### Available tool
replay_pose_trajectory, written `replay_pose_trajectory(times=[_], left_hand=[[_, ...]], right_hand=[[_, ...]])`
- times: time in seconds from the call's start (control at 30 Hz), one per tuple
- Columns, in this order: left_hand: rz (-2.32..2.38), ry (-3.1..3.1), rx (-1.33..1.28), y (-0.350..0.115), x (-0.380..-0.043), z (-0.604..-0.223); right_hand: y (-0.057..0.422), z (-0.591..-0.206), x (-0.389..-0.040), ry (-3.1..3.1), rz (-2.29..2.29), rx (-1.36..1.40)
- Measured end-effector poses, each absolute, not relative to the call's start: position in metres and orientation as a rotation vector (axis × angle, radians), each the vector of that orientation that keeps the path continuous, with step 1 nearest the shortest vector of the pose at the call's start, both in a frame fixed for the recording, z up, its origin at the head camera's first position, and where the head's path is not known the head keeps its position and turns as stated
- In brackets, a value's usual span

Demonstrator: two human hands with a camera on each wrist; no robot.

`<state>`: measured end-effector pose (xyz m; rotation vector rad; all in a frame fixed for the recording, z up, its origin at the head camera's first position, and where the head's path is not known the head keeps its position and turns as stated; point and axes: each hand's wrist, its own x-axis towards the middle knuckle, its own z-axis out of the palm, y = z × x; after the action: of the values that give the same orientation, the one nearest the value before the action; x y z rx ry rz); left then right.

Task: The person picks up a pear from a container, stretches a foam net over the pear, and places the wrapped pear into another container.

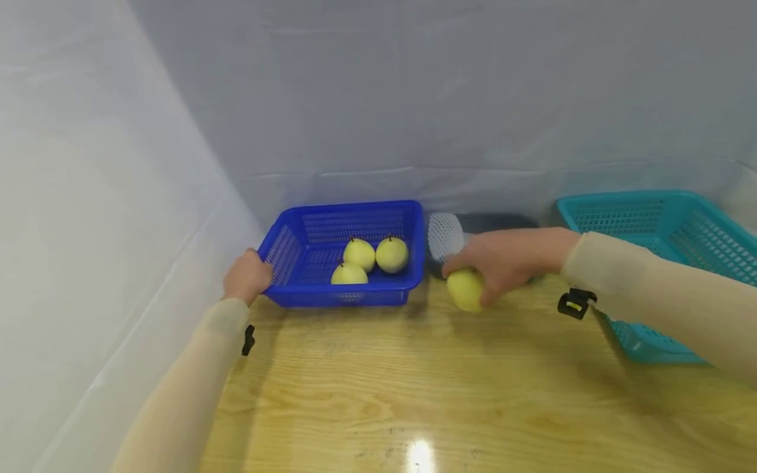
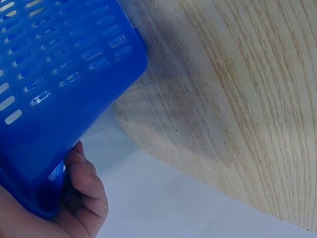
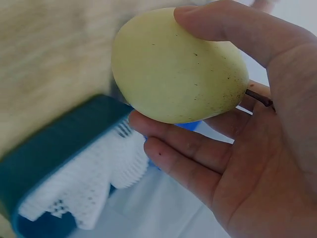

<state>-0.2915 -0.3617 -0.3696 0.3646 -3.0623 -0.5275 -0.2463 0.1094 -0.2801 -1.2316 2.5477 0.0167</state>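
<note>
My left hand (image 1: pixel 245 277) grips the left end of a blue plastic basket (image 1: pixel 343 297). In the left wrist view its fingers (image 2: pixel 88 181) curl round the rim of that basket (image 2: pixel 74 94). Three pale yellow pears lie inside, one at the right (image 1: pixel 391 255), one behind (image 1: pixel 359 253) and one close to the front wall (image 1: pixel 349 273). Right of the basket, my right hand (image 1: pixel 513 257) holds another pear (image 1: pixel 466 290) above the wooden table. Seen from the right wrist, thumb and fingers pinch this pear (image 3: pixel 173 69), its stem towards the palm.
Behind my right hand stands a dark container (image 1: pixel 497 222) with white foam fruit nets (image 1: pixel 445 236) in it, partly hidden by the hand. A turquoise basket (image 1: pixel 656 345) stands at the right, under my right forearm. White sheeting (image 1: pixel 384 98) borders the wooden table (image 1: pixel 367 387) behind and left.
</note>
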Motion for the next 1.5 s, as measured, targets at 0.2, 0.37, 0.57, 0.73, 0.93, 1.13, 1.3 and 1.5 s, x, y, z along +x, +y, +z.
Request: replay_pose_trajectory(times=[0.2, 0.37, 0.57, 0.73, 0.93, 1.13, 1.3, 1.5], left_hand=[[-0.539, -3.066, 0.324, -0.365, -0.291, -0.368], [-0.555, -3.056, 0.307, -0.364, -0.289, -0.368], [-0.553, -3.056, 0.298, -0.366, -0.291, -0.373], [-0.567, -3.070, 0.307, -0.367, -0.292, -0.376], [-0.561, -3.063, 0.305, -0.368, -0.294, -0.377], [-0.575, -3.051, 0.317, -0.368, -0.293, -0.376], [-0.586, -3.053, 0.325, -0.369, -0.294, -0.377], [-0.581, -3.049, 0.333, -0.369, -0.295, -0.378]], right_hand=[[0.116, -0.298, -0.234, 2.511, 0.049, -1.226], [0.120, -0.314, -0.229, 2.490, 0.053, -1.200], [0.124, -0.338, -0.230, 2.475, 0.064, -1.249], [0.123, -0.350, -0.230, 2.472, 0.086, -1.244], [0.123, -0.348, -0.232, 2.458, 0.073, -1.169], [0.122, -0.344, -0.235, 2.409, 0.045, -1.129], [0.121, -0.342, -0.235, 2.392, 0.034, -1.089], [0.123, -0.333, -0.237, 2.428, 0.009, -1.047]])
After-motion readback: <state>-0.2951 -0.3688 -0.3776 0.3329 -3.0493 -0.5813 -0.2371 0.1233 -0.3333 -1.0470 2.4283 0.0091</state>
